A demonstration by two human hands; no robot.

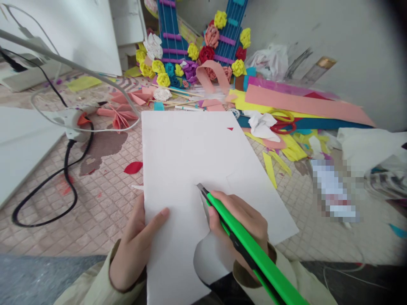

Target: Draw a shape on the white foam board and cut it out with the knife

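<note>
A white board (178,156) lies on the table and juts over its front edge. My left hand (140,241) grips the board's left edge, thumb on top and fingers underneath. In my right hand (238,220) is a green utility knife (251,241), its blade tip touching the board near the middle. From the blade a cut runs down toward me and widens into a curved opening at the lower edge. A faint curved line shows on the board right of the blade. One small red scrap (230,128) rests near the upper right corner.
Behind the board are blue guitar-shaped pieces (173,42) with paper flowers, paper strips (305,101) and scissors (282,120). A black cable (66,169) loops at left beside another white panel (25,140). To the right lies a blurred-out object (333,190). The table's front edge is close.
</note>
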